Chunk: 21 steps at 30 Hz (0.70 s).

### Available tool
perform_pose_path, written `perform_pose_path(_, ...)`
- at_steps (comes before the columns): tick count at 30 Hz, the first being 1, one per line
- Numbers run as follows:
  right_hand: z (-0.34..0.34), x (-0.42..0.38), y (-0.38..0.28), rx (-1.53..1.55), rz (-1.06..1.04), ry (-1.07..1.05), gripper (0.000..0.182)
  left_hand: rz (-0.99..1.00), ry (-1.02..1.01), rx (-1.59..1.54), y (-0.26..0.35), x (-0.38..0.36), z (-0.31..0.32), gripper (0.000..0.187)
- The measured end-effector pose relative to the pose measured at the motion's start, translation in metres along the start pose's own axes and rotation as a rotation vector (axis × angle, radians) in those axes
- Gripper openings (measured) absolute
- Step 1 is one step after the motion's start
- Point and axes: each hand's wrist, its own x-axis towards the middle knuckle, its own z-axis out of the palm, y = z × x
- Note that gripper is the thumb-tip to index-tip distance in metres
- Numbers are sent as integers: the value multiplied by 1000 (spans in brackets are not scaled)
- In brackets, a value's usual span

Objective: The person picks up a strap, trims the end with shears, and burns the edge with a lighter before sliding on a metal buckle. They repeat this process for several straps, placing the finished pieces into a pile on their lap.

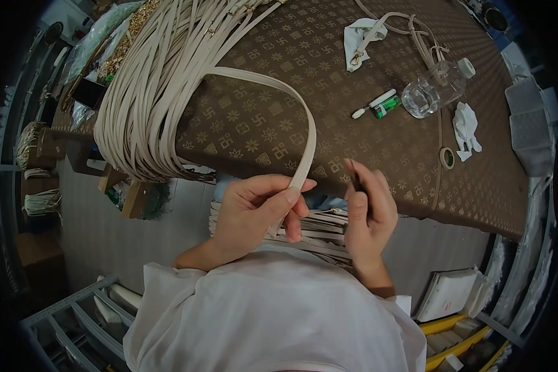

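My left hand point(248, 214) pinches a beige strap point(309, 124) between thumb and fingers. This strap arcs over the cloth's near edge from a large bundle of beige straps point(139, 105) at the left. To the right, my right hand point(378, 217) is raised with its fingers curled, apart from the strap. A thin dark thing point(355, 180) shows between its thumb and fingers, too hidden to name. Below both hands, more beige straps point(319, 230) lie across my lap, partly covered by the hands.
A brown patterned cloth point(248, 130) covers the table. On it are a clear plastic bottle point(437, 87), a green-labelled small container point(385, 106), white tissues point(467, 129), a tape roll point(446, 158) and a strap with a metal clasp point(356, 59). Shelving point(80, 316) stands lower left.
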Motion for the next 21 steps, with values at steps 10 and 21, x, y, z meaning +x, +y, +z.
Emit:
perform_pose_path(10,18,41,6,807,642,-178,15,39,-211,402,-30,-6,-32,14)
perform_pose_path(21,39,43,14,962,742,-389,31,-29,-306,691,-5,-29,-124,33)
